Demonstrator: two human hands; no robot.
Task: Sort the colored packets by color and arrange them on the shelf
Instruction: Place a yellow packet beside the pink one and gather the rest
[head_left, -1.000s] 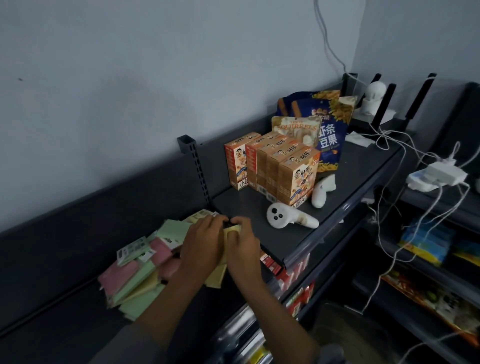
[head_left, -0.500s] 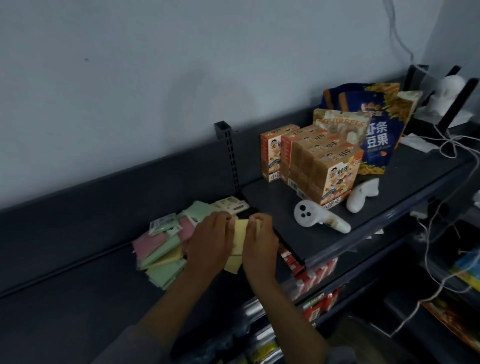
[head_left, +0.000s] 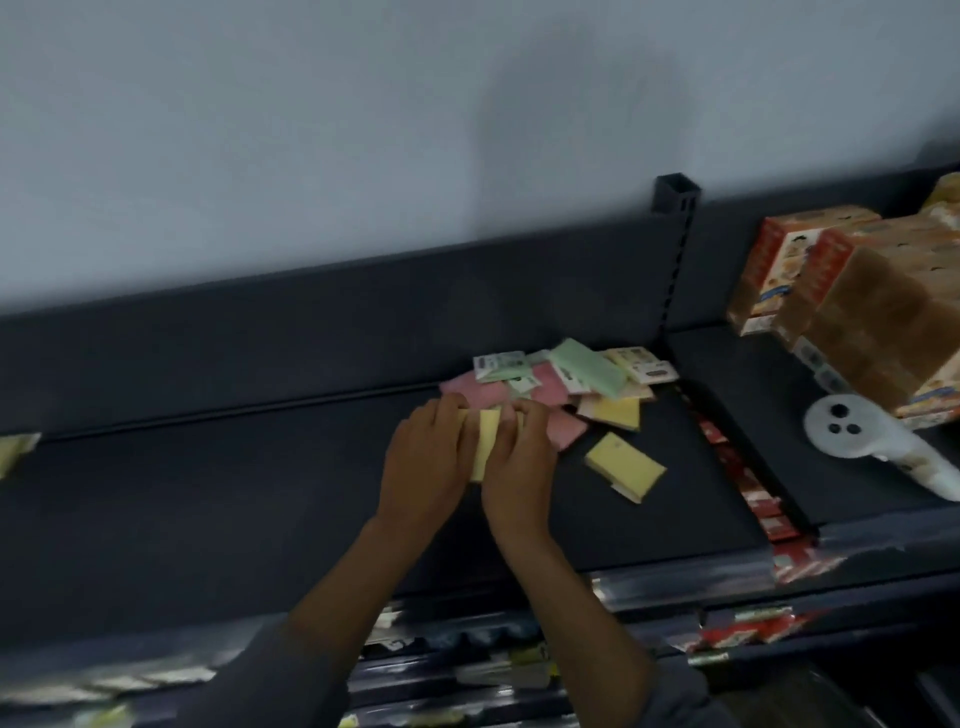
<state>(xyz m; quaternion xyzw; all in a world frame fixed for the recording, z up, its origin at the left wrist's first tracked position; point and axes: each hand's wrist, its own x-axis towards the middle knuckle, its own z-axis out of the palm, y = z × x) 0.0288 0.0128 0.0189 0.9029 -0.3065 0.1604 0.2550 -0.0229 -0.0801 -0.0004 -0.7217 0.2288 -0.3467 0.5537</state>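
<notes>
Hands meet over the dark grey metal shelf (head_left: 218, 499), both gripping one small stack of pale yellow flat packets (head_left: 485, 441). The left hand (head_left: 423, 465) curls its fingers round the stack's left edge, and the right hand (head_left: 519, 462) pinches the right edge with bent fingers; the stack stands up between them, only a narrow yellow strip showing. Just behind the hands, against the shelf's back panel, lies a loose heap of pink, green and yellow packets (head_left: 561, 384), overlapping one another, some with printed white labels facing up. A separate yellow packet (head_left: 623, 465) lies flat on the shelf, right of the hands and in front of the heap, apart from both. At the shelf's far left edge another yellowish packet (head_left: 15, 452) is partly cut off by the frame. Right of the shelf's upright post, on a slightly higher shelf section, stand orange cardboard snack boxes (head_left: 841, 291) in a row, with a white handheld controller (head_left: 872, 441) lying in front of them. Motion blur softens finer detail.
</notes>
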